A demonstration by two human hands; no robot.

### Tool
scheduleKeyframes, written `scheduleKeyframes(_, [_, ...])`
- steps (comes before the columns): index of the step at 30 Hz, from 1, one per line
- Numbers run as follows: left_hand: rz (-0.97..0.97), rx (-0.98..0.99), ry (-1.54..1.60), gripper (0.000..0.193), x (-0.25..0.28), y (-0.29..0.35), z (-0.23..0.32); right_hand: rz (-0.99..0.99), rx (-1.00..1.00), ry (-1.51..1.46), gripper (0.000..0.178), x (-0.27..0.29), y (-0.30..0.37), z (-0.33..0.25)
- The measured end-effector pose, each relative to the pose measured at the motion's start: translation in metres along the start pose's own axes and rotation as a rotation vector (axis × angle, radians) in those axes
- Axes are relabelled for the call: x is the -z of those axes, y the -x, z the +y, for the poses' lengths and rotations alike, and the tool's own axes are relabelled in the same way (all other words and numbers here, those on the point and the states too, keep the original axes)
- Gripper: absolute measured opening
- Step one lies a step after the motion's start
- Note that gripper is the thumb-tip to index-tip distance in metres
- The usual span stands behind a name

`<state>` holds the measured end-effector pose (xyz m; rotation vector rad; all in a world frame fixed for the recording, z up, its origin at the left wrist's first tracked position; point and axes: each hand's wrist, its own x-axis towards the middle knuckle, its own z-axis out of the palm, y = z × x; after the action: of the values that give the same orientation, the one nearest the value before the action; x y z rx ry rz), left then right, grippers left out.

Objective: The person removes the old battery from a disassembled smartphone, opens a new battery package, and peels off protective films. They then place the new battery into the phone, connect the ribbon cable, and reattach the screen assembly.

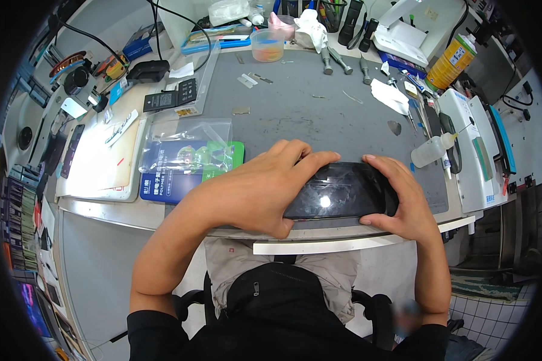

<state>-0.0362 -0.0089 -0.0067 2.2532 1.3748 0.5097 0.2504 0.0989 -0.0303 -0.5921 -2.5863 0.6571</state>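
Observation:
A black smartphone (343, 191) lies screen up on the grey work mat (295, 90), close to the table's front edge. My left hand (271, 186) grips its left end, thumb at the near edge and fingers along the far edge. Around the right end closes my right hand (406, 201), with its thumb at the near corner and its fingers at the far corner. A bright light reflects in the phone's glass. Left of my left hand is a blue and green battery package (162, 185), partly under a clear plastic bag (190, 141).
Right of the phone stands a small dropper bottle (432, 150), beside a white device (470, 150). Screwdrivers (337, 60), a clear plastic cup (267, 47) and a yellow can (451, 62) line the back. Black batteries (170, 96) lie at the left, near a microscope (81, 87).

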Motion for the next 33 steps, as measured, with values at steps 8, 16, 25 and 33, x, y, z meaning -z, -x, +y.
scheduleKeyframes(8, [-0.001,0.007,0.015,0.104,0.0006,-0.0009,0.0008,0.020,0.018,0.011,0.091,0.0011,-0.0016,-0.0030])
scheduleKeyframes(16, [-0.011,0.008,0.024,0.103,0.0013,0.0003,-0.0012,-0.004,-0.018,-0.007,0.094,0.0004,-0.0017,-0.0015])
scheduleKeyframes(25, [0.013,-0.026,0.031,0.103,-0.0017,0.0005,-0.0044,-0.007,-0.035,-0.003,0.095,0.0002,-0.0004,-0.0007])
scheduleKeyframes(33, [0.025,-0.034,0.023,0.101,-0.0014,0.0009,-0.0048,0.016,0.005,0.002,0.096,-0.0010,-0.0019,0.0016])
